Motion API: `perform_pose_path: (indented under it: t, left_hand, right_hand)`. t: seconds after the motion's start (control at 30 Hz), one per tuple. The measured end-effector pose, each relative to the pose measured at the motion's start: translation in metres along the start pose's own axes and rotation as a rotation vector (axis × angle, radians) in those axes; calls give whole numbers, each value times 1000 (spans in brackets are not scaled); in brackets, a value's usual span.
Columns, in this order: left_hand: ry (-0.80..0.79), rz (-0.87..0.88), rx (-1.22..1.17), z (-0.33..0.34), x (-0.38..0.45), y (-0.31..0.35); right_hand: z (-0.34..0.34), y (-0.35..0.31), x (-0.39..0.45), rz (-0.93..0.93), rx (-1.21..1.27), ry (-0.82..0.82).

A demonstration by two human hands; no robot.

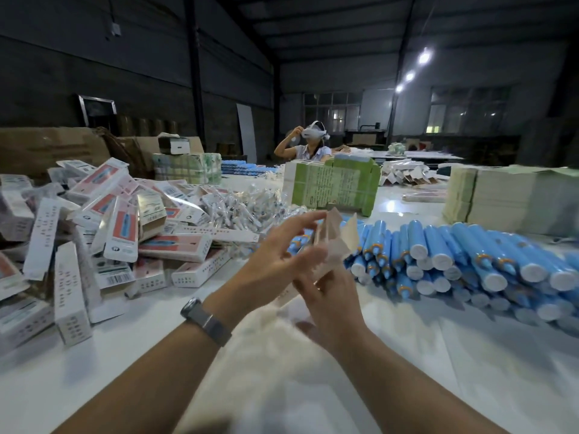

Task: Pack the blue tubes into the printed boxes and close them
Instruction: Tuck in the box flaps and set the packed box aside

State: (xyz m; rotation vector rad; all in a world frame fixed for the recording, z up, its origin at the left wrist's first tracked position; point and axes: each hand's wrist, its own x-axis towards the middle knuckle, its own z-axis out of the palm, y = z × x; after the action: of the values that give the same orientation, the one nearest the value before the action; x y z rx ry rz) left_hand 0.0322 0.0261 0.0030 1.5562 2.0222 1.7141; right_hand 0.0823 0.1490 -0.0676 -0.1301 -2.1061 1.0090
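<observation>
Above the middle of the white table [438, 355] I hold one printed box [336, 244], tilted, its far end open with brown flaps spread. My left hand [275, 261] lies along its left side, fingers nearly straight, thumb underneath. My right hand [329, 296] grips the near part of the box from below and the right. No tube shows in the box. A big heap of blue tubes [463, 261] with white caps lies to the right. Closed printed boxes [103, 233] are piled on the left.
A heap of small clear-wrapped pieces [238, 205] lies behind the boxes. A green printed carton [332, 183] stands beyond my hands, and stacks of flat cartons [501, 198] stand at the right. Across the table sits a person [308, 145] wearing a headset.
</observation>
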Motion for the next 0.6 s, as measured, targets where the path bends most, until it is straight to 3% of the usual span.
perform_pose_path:
  t: [0.1,0.23,0.33,0.43,0.53,0.6]
  left_hand:
    - [-56,-27,-39,7,-13,-26]
    - [105,-3,-66,14,-14,-41]
    - [256,17,-29,16,-13,-45]
    - [449,64,-70,19,-11,-53]
    - [617,81,-79,13,-11,-58]
    - [696,71,-28,5,-11,-57]
  right_hand:
    - [2,2,0,77,141,-12]
    - [5,2,2,168,198,14]
    - [6,-4,3,91,165,-103]
    - [-1,-15,7,-125,-54,-264]
    - [-14,-20,21,-217,-490,-484]
    - [-29,-27,34,-235,-741,-389]
